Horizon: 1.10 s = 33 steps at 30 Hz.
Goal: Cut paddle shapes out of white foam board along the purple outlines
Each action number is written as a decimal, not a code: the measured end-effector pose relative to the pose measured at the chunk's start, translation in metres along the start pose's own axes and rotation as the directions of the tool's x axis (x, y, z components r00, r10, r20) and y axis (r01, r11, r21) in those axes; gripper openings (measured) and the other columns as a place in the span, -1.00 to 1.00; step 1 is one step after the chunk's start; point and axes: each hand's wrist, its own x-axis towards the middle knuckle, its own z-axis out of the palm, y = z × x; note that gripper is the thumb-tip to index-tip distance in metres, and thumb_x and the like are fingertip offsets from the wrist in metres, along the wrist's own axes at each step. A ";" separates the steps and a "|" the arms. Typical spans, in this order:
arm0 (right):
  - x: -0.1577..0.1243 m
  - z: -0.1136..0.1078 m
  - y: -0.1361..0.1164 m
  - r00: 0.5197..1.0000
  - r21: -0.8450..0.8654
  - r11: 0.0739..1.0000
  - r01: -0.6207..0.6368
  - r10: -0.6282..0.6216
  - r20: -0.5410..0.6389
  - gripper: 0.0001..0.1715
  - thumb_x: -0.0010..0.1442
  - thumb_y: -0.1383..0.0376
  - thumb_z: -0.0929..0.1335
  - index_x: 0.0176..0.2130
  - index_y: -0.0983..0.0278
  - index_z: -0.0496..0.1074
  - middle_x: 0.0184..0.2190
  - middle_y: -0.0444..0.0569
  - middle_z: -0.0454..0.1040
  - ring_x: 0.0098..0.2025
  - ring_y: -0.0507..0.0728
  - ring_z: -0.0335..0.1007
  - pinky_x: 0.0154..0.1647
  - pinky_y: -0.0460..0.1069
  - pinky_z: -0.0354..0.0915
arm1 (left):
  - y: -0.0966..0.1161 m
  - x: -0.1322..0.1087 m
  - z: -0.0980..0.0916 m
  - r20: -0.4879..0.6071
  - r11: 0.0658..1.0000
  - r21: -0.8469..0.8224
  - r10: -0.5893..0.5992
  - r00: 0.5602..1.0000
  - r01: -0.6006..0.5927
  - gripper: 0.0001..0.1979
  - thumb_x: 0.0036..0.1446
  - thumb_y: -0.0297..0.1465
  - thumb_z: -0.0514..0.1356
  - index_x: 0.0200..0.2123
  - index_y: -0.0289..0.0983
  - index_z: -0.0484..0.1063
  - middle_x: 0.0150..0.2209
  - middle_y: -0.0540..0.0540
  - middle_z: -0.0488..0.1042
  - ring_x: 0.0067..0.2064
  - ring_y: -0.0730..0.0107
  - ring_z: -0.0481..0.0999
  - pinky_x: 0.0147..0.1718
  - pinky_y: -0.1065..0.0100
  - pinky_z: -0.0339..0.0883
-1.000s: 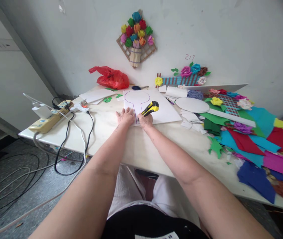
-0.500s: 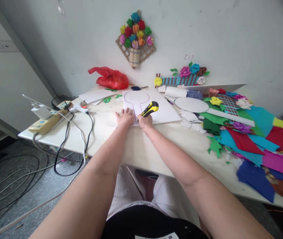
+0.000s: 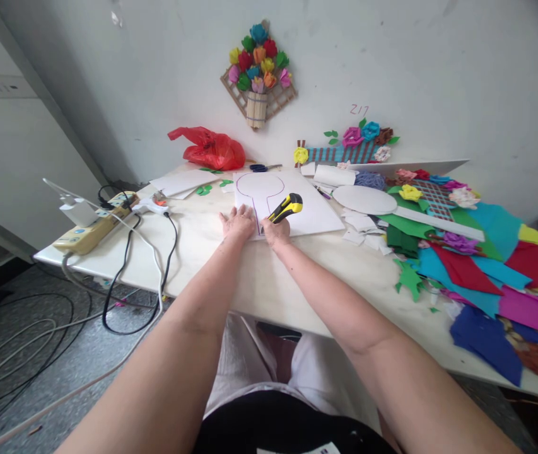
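A white sheet of board [image 3: 311,211] lies on the table with a purple outline [image 3: 259,186] of a round head and a stem drawn on it. My left hand [image 3: 237,224] presses flat on the sheet's near left corner, fingers spread. My right hand [image 3: 275,231] is closed round a yellow and black utility knife [image 3: 286,207], its tip down on the sheet at the drawn stem, just right of my left hand.
A power strip [image 3: 93,227] with plugs and cables sits at the table's left end. A red plastic bag [image 3: 212,149], blue scissors [image 3: 260,168] and white paper lie behind. Coloured foam sheets [image 3: 477,271], paper flowers and a white oval [image 3: 364,199] crowd the right side.
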 end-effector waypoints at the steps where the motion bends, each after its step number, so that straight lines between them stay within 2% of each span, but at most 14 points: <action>1: 0.000 0.000 0.000 1.000 -0.002 1.000 0.001 -0.001 -0.001 -0.86 -0.07 0.27 0.34 -0.60 0.25 0.39 -0.57 -0.04 0.51 -0.39 0.15 0.49 -0.38 -0.07 0.31 | 0.000 0.000 0.000 0.004 1.000 -0.001 -0.002 1.000 0.002 -0.46 0.23 -0.23 -0.22 0.26 0.04 0.12 0.36 0.10 -0.04 0.36 0.16 -0.10 0.23 -0.25 -0.37; 14: -0.003 -0.003 -0.002 1.000 -0.030 1.000 0.003 -0.003 -0.008 -0.82 -0.06 0.29 0.34 -0.64 0.26 0.34 -0.61 -0.05 0.47 -0.45 0.12 0.45 -0.45 -0.09 0.25 | -0.002 0.003 0.004 -0.022 1.000 -0.019 0.004 1.000 -0.005 -0.48 0.25 -0.23 -0.20 0.24 0.04 0.15 0.35 0.08 -0.01 0.35 0.10 -0.08 0.22 -0.26 -0.36; 27: 0.000 -0.002 0.002 1.000 0.015 1.000 0.018 -0.018 -0.016 -0.80 -0.08 0.29 0.35 -0.66 0.25 0.32 -0.66 -0.09 0.42 -0.51 0.09 0.40 -0.48 -0.09 0.22 | -0.002 0.003 0.004 -0.024 0.999 -0.047 0.005 1.000 -0.006 -0.49 0.24 -0.23 -0.18 0.24 0.02 0.17 0.35 0.05 0.00 0.35 0.11 -0.08 0.22 -0.26 -0.39; 33: -0.001 -0.003 0.002 1.000 0.021 1.000 0.022 -0.022 -0.006 -0.83 -0.08 0.30 0.34 -0.65 0.26 0.35 -0.65 -0.09 0.43 -0.46 0.11 0.43 -0.46 -0.09 0.24 | -0.001 0.002 0.004 -0.024 0.999 -0.035 0.008 1.000 -0.009 -0.47 0.24 -0.24 -0.19 0.25 -0.02 0.16 0.35 0.04 0.01 0.35 0.10 -0.08 0.21 -0.27 -0.37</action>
